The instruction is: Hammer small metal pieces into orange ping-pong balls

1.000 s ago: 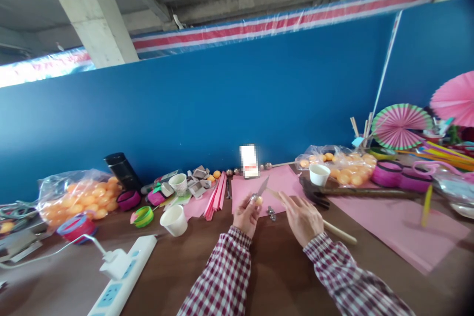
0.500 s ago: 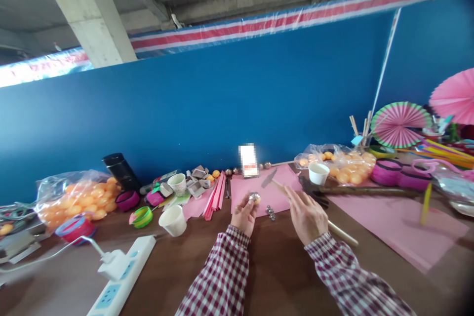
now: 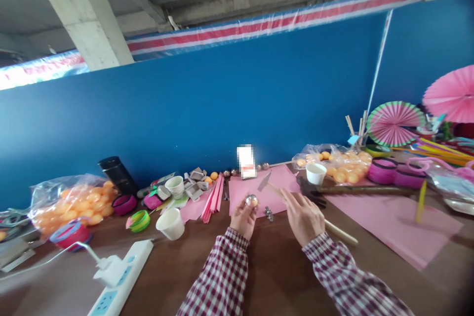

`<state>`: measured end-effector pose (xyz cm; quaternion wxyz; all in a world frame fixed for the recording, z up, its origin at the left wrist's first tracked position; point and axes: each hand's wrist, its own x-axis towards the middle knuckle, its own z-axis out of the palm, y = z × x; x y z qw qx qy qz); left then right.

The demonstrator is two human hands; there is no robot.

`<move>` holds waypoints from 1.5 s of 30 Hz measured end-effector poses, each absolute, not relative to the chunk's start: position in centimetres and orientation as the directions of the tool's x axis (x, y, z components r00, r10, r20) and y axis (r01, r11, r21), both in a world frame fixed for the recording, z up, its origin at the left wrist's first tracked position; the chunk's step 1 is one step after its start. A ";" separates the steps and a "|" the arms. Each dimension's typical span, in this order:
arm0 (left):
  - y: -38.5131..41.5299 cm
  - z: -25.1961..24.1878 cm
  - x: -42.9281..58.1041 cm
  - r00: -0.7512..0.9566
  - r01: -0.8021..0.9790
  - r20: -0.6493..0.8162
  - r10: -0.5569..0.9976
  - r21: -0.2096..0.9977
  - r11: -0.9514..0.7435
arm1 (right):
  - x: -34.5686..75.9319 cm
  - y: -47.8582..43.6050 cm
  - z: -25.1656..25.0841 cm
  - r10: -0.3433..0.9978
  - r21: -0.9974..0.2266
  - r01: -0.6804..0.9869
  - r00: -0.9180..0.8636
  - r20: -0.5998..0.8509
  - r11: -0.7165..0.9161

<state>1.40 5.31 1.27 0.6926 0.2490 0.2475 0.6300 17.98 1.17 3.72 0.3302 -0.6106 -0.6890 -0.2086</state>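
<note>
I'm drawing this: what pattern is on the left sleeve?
Dark red and white checks; the left sleeve shows best in the head view.

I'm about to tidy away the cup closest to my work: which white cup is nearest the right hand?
The white cup just beyond the right hand; the plain cup and patterned cup stand left of the left hand.

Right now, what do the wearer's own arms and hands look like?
Both arms are in long checked sleeves, dark red and white: left sleeve, right sleeve. They reach the wrists, ending in matching checked cuffs. Left hand and right hand are both bare, no gloves. No cables or markings that I can make out on either.
</note>
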 end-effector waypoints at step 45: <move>5.5 0.9 1.3 0.082 -0.806 -0.127 0.989 0.575 0.140 | 17.6 1.1 3.8 0.711 -0.121 0.973 -0.058 0.701 0.198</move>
